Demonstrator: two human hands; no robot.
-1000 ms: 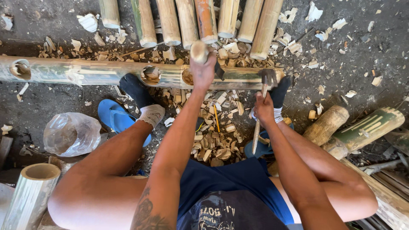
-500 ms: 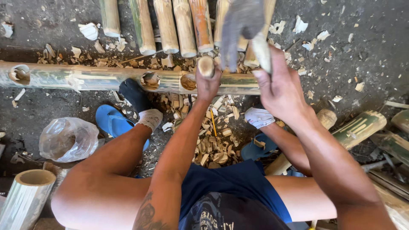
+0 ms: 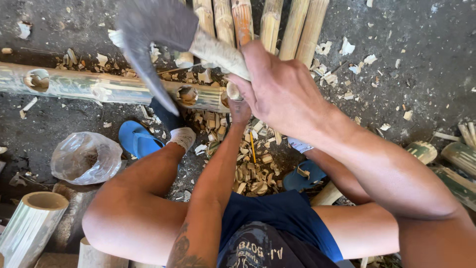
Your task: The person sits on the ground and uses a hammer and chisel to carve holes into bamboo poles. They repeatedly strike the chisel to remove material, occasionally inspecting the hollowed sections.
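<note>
Your right hand (image 3: 277,92) now fills the upper middle of the frame, fist closed around the handle of the hatchet (image 3: 153,34), which a second ago hung low by your right knee and has since swung up close to the camera, blade pointing down-left. Your left hand (image 3: 239,108) stays wrapped around the short bamboo piece (image 3: 233,92), upright against the long bamboo pole (image 3: 114,88) lying across the upper left. With the blade raised above it, you look set for another chop.

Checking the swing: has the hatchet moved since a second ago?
Yes. The right hand has raised the hatchet from low beside the wood chips to above the long bamboo pole lying across the ground.
</note>
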